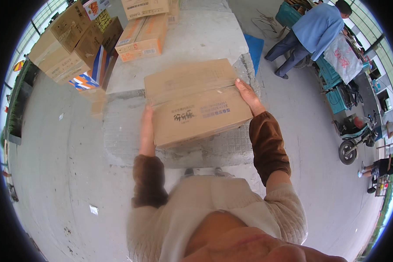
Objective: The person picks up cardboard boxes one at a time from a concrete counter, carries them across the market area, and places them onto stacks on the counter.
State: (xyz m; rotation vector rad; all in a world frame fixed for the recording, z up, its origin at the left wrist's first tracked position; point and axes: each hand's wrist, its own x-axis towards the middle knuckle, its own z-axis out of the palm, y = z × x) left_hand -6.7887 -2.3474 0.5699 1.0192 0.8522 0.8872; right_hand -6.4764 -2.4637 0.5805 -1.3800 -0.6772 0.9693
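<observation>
Between my two hands is a brown cardboard box (pixel 201 105), its flaps meeting along a seam and dark print on its near face. My left hand (pixel 147 131) lies along the box's left side, slightly blurred, most of its fingers hidden. On the right, my right hand (pixel 249 97) grips the opposite side, thumb at the upper edge by the seam and fingers out of sight. The box is over the near part of a grey concrete block (pixel 179 157); whether it touches the surface I cannot tell.
Farther along the block are an orange-printed carton (pixel 143 37) and another carton (pixel 146 8). Stacked boxes (pixel 70 43) stand to the left. At the right, a person in a blue jacket (pixel 316 28) stands by teal crates (pixel 336 100), with a motorbike (pixel 356 135) nearer.
</observation>
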